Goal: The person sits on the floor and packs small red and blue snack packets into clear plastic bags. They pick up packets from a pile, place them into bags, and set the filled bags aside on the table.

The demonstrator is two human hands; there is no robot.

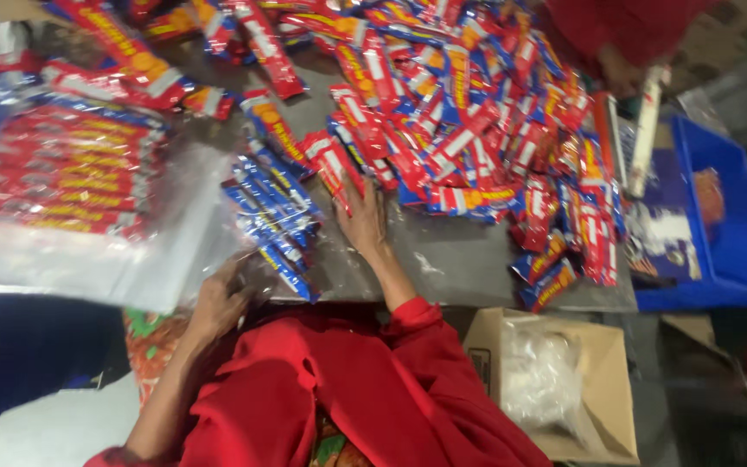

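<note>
My right hand [363, 220] reaches forward over the grey table [451, 259] and its fingers close on a red snack packet [332, 164] at the near edge of a big heap of red and blue packets [477, 112]. My left hand [216, 301] grips the edge of a clear plastic bag [257, 259] near the table's front. Inside that bag lies a bundle of blue packets [274, 212]. Both arms wear red sleeves.
A filled clear bag of red packets [62, 182] lies at the left. An open cardboard box [598, 380] holding crumpled clear bags stands by my right side. A blue crate [728, 242] sits at the right. Another person's hand [620, 73] in red works at the far side.
</note>
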